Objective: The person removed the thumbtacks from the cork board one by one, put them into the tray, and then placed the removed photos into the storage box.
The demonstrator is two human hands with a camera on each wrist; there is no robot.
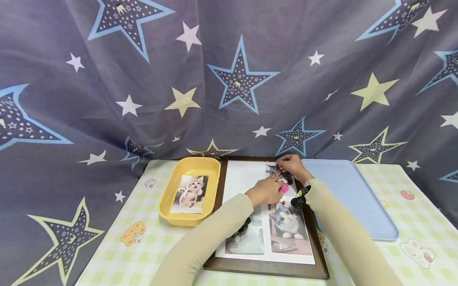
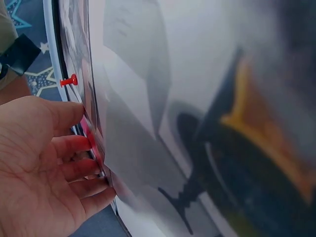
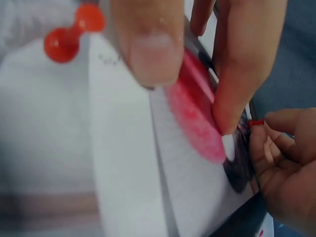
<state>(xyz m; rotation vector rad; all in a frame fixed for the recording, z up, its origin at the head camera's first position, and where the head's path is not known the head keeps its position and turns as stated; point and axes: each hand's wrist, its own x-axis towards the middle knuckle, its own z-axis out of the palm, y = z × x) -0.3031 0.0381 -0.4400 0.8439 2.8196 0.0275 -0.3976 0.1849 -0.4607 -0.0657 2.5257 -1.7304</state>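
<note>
A white board in a brown frame (image 1: 264,269) lies on the table. At its upper right is a photo of a tabby kitten with a pink ball (image 1: 283,188). My left hand (image 1: 266,190) rests on that photo's lower part. Its thumb and a finger press near the pink ball, as the right wrist view shows up close. At the photo's top, my right hand (image 1: 291,165) pinches a red push pin (image 3: 256,122) between thumb and finger. Below, a grey-and-white cat photo (image 1: 288,228) has another red push pin (image 2: 69,80) at its top edge.
A yellow tray (image 1: 164,216) at left holds a kitten photo (image 1: 189,194). To the right lies a light blue tray (image 1: 352,194). Another cat photo (image 1: 247,242) is on the board's lower left, partly under my left arm. A star-patterned curtain (image 1: 229,131) hangs behind the table.
</note>
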